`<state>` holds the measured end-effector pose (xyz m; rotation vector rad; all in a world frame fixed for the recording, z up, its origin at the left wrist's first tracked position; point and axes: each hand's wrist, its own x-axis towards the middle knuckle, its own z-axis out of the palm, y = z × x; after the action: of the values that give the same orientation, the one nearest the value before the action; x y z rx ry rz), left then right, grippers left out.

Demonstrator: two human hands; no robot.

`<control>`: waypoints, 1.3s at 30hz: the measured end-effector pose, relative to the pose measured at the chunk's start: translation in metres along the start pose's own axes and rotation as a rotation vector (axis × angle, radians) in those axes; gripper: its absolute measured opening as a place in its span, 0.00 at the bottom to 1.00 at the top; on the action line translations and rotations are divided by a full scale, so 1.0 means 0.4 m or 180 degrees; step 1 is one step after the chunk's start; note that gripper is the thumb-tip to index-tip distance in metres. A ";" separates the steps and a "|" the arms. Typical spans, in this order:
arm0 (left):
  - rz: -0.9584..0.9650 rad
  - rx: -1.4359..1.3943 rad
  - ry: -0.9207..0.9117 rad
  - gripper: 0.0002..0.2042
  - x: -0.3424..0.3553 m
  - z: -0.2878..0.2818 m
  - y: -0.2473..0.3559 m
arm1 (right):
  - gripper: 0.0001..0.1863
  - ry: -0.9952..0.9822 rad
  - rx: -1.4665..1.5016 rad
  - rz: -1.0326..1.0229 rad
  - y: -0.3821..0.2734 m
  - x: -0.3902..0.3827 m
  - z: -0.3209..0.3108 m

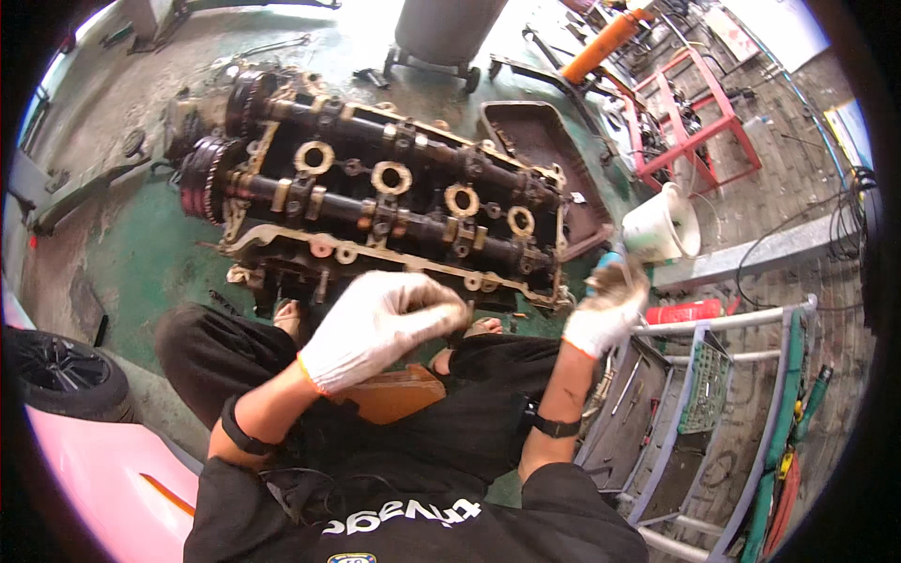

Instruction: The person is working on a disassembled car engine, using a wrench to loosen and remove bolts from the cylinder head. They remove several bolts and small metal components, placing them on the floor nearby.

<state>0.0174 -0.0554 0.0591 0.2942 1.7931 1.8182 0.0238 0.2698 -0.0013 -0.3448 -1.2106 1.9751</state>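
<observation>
Your left hand (375, 330) half-curls by the engine's (355, 168) near edge, right hand (605, 317) off its corner; holds unclear; camshafts (425, 228) uncovered, seated.

Strong white light enters along the top, bleaching the floor (282, 26) there; the white panel (774, 30) at upper right also glares. The 2 camshafts (319, 202) catch glints amid deep shadow. The gloved right hand (605, 314) is blurred, the gloved left hand (371, 328) crisper. Straight edges bow toward the black, vignetted rim.
</observation>
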 end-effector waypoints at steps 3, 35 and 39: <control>0.0852 0.1711 0.1171 0.12 0.001 -0.093 0.020 | 0.24 0.0149 -0.0600 -0.1126 -0.044 -0.115 0.063; 0.1342 0.2444 0.1461 0.13 0.036 -0.177 -0.072 | 0.20 -0.1363 -0.1575 -0.0988 0.180 -0.586 0.266; 0.1116 0.2601 0.1485 0.14 0.053 -0.159 -0.074 | 0.21 -0.1777 -0.4220 -0.3176 0.165 -0.547 0.220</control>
<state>-0.0264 -0.0998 0.0205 0.5465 2.9305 1.3221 0.0857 0.0374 -0.0473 0.2167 -2.3122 0.2125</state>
